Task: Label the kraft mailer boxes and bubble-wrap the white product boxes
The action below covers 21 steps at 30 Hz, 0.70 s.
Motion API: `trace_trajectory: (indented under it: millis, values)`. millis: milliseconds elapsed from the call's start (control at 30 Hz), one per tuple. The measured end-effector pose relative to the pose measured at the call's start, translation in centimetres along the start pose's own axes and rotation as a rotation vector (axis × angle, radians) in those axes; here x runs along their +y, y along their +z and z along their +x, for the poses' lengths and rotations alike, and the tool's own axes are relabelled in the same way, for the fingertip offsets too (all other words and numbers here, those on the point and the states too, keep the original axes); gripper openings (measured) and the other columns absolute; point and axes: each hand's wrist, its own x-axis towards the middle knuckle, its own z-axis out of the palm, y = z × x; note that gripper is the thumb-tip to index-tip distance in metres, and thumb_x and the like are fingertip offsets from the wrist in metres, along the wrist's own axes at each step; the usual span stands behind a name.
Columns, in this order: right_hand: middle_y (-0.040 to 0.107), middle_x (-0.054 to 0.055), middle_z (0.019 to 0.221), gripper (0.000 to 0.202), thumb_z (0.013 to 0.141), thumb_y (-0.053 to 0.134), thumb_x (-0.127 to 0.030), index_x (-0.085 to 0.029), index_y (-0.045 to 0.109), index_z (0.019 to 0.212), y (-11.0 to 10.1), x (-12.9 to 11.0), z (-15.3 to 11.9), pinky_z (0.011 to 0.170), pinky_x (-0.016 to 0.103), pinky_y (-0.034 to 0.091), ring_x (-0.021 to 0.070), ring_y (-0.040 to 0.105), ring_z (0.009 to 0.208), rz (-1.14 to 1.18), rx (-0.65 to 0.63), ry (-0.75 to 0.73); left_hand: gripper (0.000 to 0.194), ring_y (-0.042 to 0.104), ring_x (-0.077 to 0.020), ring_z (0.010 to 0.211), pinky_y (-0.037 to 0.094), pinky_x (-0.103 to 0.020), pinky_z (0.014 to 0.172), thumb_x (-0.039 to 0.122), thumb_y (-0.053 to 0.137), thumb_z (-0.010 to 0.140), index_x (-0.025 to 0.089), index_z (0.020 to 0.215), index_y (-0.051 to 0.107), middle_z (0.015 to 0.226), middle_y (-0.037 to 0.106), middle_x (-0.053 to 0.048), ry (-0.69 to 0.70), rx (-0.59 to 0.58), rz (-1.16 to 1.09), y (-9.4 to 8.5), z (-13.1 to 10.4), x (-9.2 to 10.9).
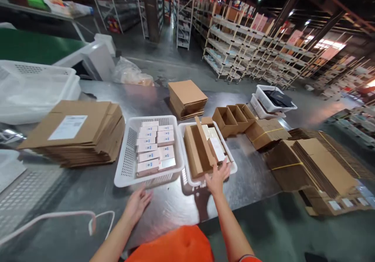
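A white perforated basket (123, 160) on the metal table holds several small white boxes (148, 155) with blue print. My left hand (138, 204) lies just in front of its near rim, fingers stretched out, with nothing in it. To the right is a second white basket (231, 162). In it are an open cardboard box (193, 152), tall and narrow with its flaps up, and some white boxes (216, 148) beside it. My right hand (217, 178) reaches over that basket's near rim, fingers spread, at the near end of the cardboard box and white boxes. Whether its fingertips touch them I cannot tell.
Flat cartons are stacked on the left (79, 129) and behind the baskets (187, 94). Open cartons (231, 119) stand at the back right, near strapped cardboard bundles (322, 164). More white baskets (35, 86) sit at the left. A white cord (58, 215) lies front left.
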Motion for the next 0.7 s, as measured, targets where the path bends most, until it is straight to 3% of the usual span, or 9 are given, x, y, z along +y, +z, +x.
trace_trajectory:
  millis: [100, 167, 267, 433, 567, 700]
  values:
    - [0.034, 0.014, 0.156, 0.058, 0.076, 0.060, -0.021, -0.023, 0.055, 0.134, -1.1, -1.1, 0.9, 0.111, 0.069, 0.009, 0.0419, 0.015, 0.146, 0.023, -0.136, -0.299, 0.010, 0.070, -0.0161, 0.064, 0.056, -0.025, 0.059, 0.007, 0.062, 0.080, 0.016, 0.085, 0.062, 0.074, 0.066, -0.003, -0.032, -0.081, 0.190, 0.2, -2.1, -1.6]
    - [0.047, 0.014, 0.148, 0.052, 0.081, 0.059, -0.024, -0.023, 0.056, 0.133, -1.0, -1.6, 1.1, 0.111, 0.070, 0.003, 0.0390, 0.026, 0.143, 0.059, -0.191, -0.403, 0.013, 0.070, -0.0156, 0.067, 0.055, -0.023, 0.060, 0.010, 0.068, 0.076, 0.015, 0.087, 0.066, 0.082, 0.071, -0.006, 0.030, -0.135, 0.266, 0.1, -3.1, -1.7]
    - [0.057, 0.014, 0.139, 0.046, 0.086, 0.059, -0.029, -0.025, 0.058, 0.131, -0.4, -2.2, 1.1, 0.111, 0.070, -0.005, 0.0363, 0.039, 0.136, 0.108, -0.218, -0.429, 0.019, 0.071, -0.0174, 0.074, 0.054, -0.024, 0.063, 0.021, 0.077, 0.069, 0.016, 0.085, 0.069, 0.089, 0.074, -0.008, 0.124, -0.171, 0.341, -0.2, -3.9, -1.3]
    - [0.060, 0.015, 0.134, 0.041, 0.086, 0.060, -0.029, -0.022, 0.060, 0.126, -0.8, -1.7, 1.8, 0.114, 0.066, 0.000, 0.0353, 0.041, 0.135, 0.167, -0.155, -0.418, 0.019, 0.067, -0.0169, 0.070, 0.051, -0.024, 0.061, 0.024, 0.077, 0.064, 0.017, 0.081, 0.071, 0.080, 0.072, -0.005, 0.229, -0.172, 0.497, 0.6, -3.8, -1.6]
    - [0.064, 0.012, 0.125, 0.025, 0.091, 0.049, -0.023, -0.020, 0.064, 0.111, -2.0, 0.7, 3.5, 0.115, 0.058, 0.013, 0.0285, 0.048, 0.128, 0.208, -0.002, -0.389, 0.012, 0.065, -0.0212, 0.071, 0.052, -0.030, 0.065, 0.023, 0.072, 0.065, 0.019, 0.076, 0.072, 0.075, 0.070, -0.005, 0.434, -0.307, 0.717, 4.4, -3.8, -2.6]
    - [0.064, 0.014, 0.112, 0.023, 0.094, 0.042, -0.028, -0.019, 0.063, 0.089, -1.9, 3.3, 5.1, 0.102, 0.050, 0.037, 0.0268, 0.054, 0.113, 0.285, 0.170, -0.151, 0.018, 0.065, -0.0305, 0.098, 0.048, -0.045, 0.096, 0.019, 0.067, 0.068, 0.021, 0.085, 0.073, 0.100, 0.073, -0.012, 0.842, -0.535, 1.014, 10.5, -5.1, -3.5]
